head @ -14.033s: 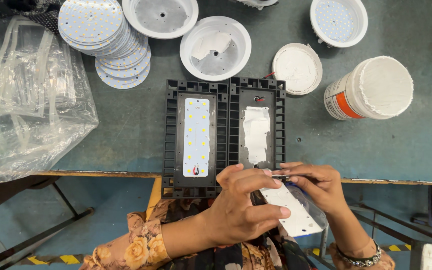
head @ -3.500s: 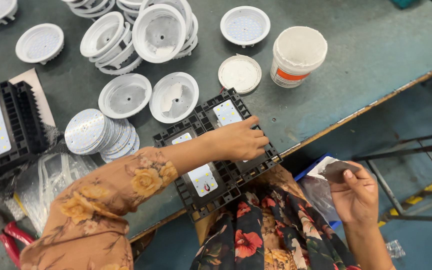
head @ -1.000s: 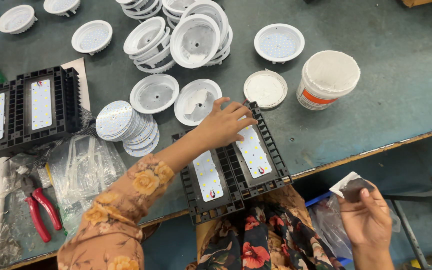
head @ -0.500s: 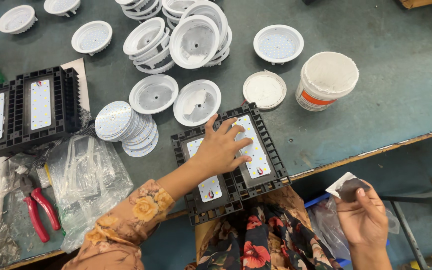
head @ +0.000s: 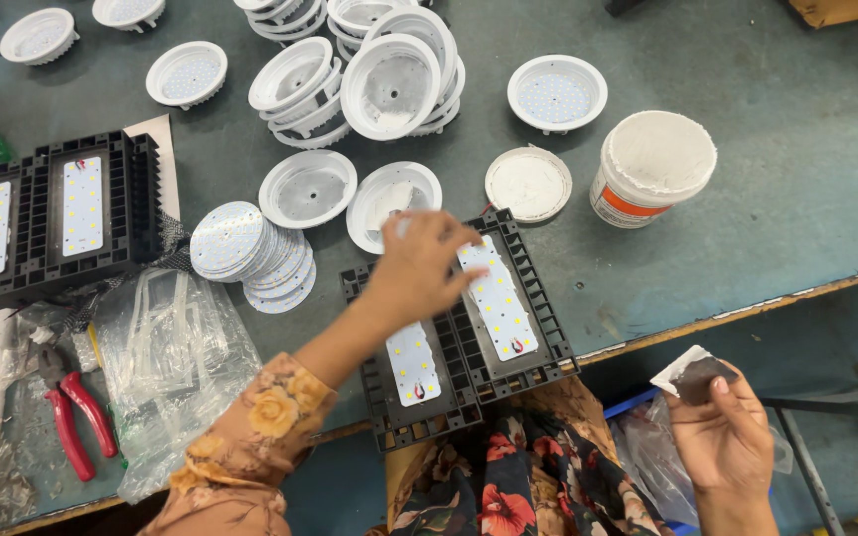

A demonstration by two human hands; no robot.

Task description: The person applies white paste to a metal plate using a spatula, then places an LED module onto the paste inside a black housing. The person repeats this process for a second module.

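A black finned double housing lies at the table's front edge with two white LED strip boards set in it. My left hand rests on top of the housing, fingers spread over the left board and touching the upper end of the right board. Off the table, low on the right, my right hand pinches a small dark pad with a white wrapper.
White round lamp housings are piled at the back, with a stack of round LED discs, a white tub and its lid. A second black housing, clear plastic bags and red pliers lie to the left.
My left hand has slid up the housing toward its far end and now touches the right board's top. My right hand stays low on the right with the pad.
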